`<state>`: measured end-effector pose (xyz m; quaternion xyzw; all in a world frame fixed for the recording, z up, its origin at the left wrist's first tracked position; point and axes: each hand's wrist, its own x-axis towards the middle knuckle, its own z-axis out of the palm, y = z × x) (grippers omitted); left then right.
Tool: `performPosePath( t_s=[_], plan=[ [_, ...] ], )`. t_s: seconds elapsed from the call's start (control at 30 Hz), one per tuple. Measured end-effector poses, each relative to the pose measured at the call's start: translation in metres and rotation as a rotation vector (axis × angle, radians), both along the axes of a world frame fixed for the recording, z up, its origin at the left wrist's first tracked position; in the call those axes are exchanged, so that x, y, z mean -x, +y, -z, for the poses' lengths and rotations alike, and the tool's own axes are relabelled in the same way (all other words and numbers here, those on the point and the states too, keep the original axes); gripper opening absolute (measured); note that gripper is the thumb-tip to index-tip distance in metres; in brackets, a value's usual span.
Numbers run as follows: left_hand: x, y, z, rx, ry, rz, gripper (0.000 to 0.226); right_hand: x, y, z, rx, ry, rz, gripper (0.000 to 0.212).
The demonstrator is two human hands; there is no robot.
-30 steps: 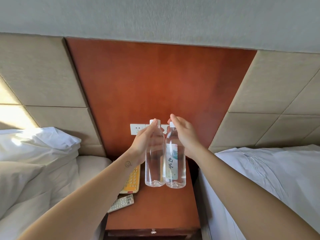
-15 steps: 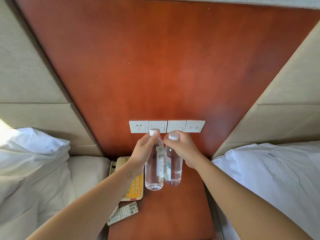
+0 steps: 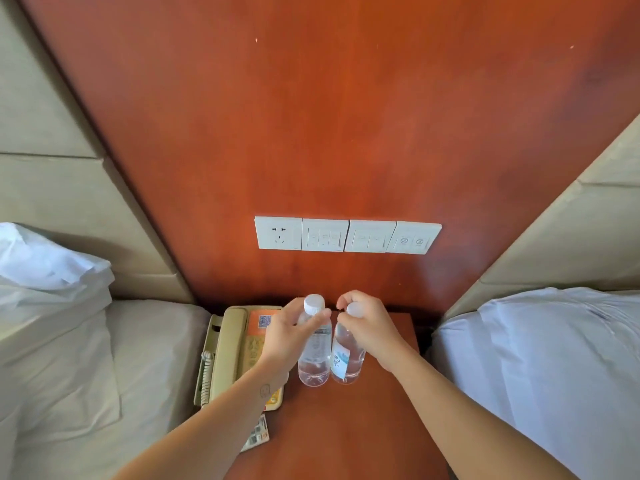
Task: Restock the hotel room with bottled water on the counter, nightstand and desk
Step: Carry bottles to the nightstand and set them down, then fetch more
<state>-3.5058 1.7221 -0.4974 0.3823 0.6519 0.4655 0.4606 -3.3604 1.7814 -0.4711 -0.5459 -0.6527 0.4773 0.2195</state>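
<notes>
While both bottles hung mid-air in front of the red-brown wood wall panel (image 3: 311, 116) 1 s ago, head view now has them down at the back of the reddish-brown wooden nightstand (image 3: 346, 427). Bases look on or v. near the top; can't confirm contact from this angle. They came down steadily over the last two frames, pair kept side by side. Cam also closer and tilted down.

Task impact: nightstand drop looks to be at set-down, release not done yet. Counter + desk out of view, so no call on those.

Hands:
- left hand (image 3: 289, 336): fingers curled round neck/shoulder of the clear plastic water bottle with white screw cap (image 3: 315, 362), cap sticking out above the fingers.
- right hand (image 3: 370, 323): wrapped over the top of the second clear water bottle with white-and-blue label (image 3: 346, 362), cap mostly hidden.
- both gripping, neither loose.

Position: bottles upright, touching or nearly, btw the two hands. Left-hand one is just beside the beige corded telephone (image 3: 230, 348). White wall switch plates (image 3: 346, 235) are above them on the panel. Remote control (image 3: 258, 434) is partly hidden under the left forearm, nearer the front edge. White bedding (image 3: 536, 358) is off to the side.

Next, my guess: let go straight up so neither bottle tips into the other.
</notes>
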Motion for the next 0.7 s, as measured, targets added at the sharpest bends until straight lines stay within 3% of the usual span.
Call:
performPosePath(
  t_s=[0.3,0.7],
  plan=[
    [-0.004,0.008,0.055,-0.053,0.144,-0.085,0.021,0.005,0.009,0.062,-0.001,-0.044,0.015,0.025],
    [-0.008,0.023,0.104,-0.010,0.412,-0.132,0.041,0.003,0.021,0.098,0.014,0.011,-0.062,0.040]
  ],
)
